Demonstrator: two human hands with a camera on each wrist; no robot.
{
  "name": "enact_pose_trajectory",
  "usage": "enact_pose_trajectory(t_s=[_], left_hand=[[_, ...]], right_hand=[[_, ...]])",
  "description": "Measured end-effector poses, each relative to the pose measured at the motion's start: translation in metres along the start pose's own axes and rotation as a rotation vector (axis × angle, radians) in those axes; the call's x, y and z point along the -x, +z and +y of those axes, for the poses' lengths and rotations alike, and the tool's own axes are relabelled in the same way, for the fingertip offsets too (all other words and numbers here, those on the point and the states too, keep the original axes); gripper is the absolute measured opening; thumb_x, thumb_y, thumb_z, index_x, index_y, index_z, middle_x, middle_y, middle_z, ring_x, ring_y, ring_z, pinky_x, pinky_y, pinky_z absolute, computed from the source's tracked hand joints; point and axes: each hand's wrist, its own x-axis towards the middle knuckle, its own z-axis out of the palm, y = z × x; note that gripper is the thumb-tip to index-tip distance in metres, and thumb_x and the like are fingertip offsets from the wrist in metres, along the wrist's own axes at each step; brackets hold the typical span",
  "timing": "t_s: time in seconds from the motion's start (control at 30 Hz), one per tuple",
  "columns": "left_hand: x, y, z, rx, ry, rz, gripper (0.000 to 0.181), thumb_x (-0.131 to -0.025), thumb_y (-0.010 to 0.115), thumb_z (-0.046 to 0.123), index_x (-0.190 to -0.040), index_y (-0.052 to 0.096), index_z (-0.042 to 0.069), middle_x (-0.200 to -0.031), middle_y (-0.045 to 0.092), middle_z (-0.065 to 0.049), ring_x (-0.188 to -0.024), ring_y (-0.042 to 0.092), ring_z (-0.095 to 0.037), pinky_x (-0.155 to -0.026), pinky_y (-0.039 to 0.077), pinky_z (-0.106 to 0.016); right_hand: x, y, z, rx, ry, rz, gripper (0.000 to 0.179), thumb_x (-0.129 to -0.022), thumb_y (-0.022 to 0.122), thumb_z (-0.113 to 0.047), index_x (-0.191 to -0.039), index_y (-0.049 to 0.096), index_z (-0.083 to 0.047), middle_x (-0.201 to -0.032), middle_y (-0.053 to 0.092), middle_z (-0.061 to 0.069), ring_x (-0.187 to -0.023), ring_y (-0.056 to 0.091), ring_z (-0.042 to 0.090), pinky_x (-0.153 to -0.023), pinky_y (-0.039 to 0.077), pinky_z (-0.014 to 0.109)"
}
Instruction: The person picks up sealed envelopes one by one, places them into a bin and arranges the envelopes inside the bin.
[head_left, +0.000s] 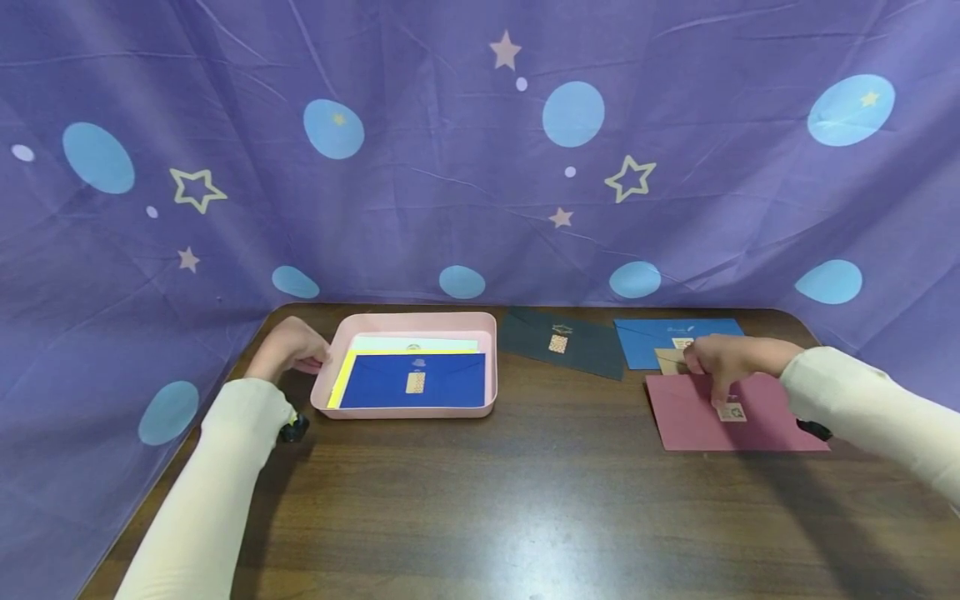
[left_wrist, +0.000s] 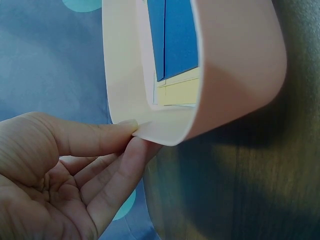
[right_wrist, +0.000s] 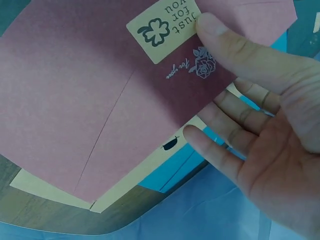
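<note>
At the left end of the pink tray (head_left: 405,412), my left hand (head_left: 288,346) pinches the rim between thumb and fingers. A dark blue envelope (head_left: 375,383) lies on top in the tray, over yellow and white ones. My right hand (head_left: 723,362) holds a dark red envelope (head_left: 697,425) by its far edge. In the right wrist view the thumb (right_wrist: 235,45) presses beside a "just for you" sticker (right_wrist: 162,32), and the other fingers reach behind the edge. A tan envelope (head_left: 667,360) and a bright blue envelope (head_left: 637,346) show beyond the red one, partly covered.
A dark green envelope (head_left: 517,333) lies slantwise at the back of the brown wooden table (head_left: 487,500), just right of the tray. Behind the table hangs a purple curtain (head_left: 465,208) with stars and blue spots, which also runs along the left side.
</note>
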Motion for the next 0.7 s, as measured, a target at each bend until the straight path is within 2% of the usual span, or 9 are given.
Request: enact_pose_trajectory(t_s=[0.3, 0.43, 0.6, 0.7], left_hand=[[0.0, 0.0, -0.001, 0.013, 0.013, -0.005, 0.018, -0.078, 0.065, -0.014, -0.096, 0.066, -0.017, -0.067, 0.059, -0.005, -0.058, 0.064, -0.014, -0.063, 0.067, -0.031], [-0.002, 0.001, -0.001, 0.006, 0.002, 0.004, 0.017, -0.078, 0.065, -0.014, -0.095, 0.066, -0.017, -0.067, 0.059, -0.005, -0.057, 0.065, -0.014, -0.062, 0.066, -0.03], [0.0, -0.001, 0.0, -0.015, -0.005, 0.0, 0.006, -0.078, 0.064, -0.014, -0.084, 0.064, -0.011, -0.066, 0.056, -0.004, -0.056, 0.063, -0.013, -0.061, 0.066, -0.029], [0.002, -0.001, 0.001, -0.026, -0.004, 0.003, 0.007, -0.077, 0.064, -0.014, -0.079, 0.063, -0.007, -0.066, 0.054, -0.004, -0.056, 0.062, -0.012, -0.061, 0.066, -0.028]], right_hand=[[0.003, -0.009, -0.003, -0.112, -0.033, -0.034, 0.038, -0.065, 0.081, 0.015, -0.08, 0.053, -0.005, -0.07, 0.041, -0.004, -0.067, 0.038, 0.009, -0.058, 0.034, 0.018], [0.003, -0.012, -0.001, -0.124, -0.049, -0.043, 0.037, -0.067, 0.08, 0.017, -0.081, 0.053, -0.005, -0.068, 0.043, -0.004, -0.064, 0.039, 0.007, -0.056, 0.034, 0.017], [0.003, -0.014, 0.004, -0.084, -0.067, -0.032, 0.037, -0.063, 0.078, 0.019, -0.081, 0.056, -0.006, -0.072, 0.051, -0.003, -0.068, 0.045, 0.008, -0.058, 0.041, 0.018], [0.003, -0.016, 0.003, -0.111, -0.07, -0.03, 0.035, -0.062, 0.076, 0.021, -0.077, 0.054, -0.003, -0.069, 0.047, -0.004, -0.065, 0.041, 0.006, -0.057, 0.037, 0.017]])
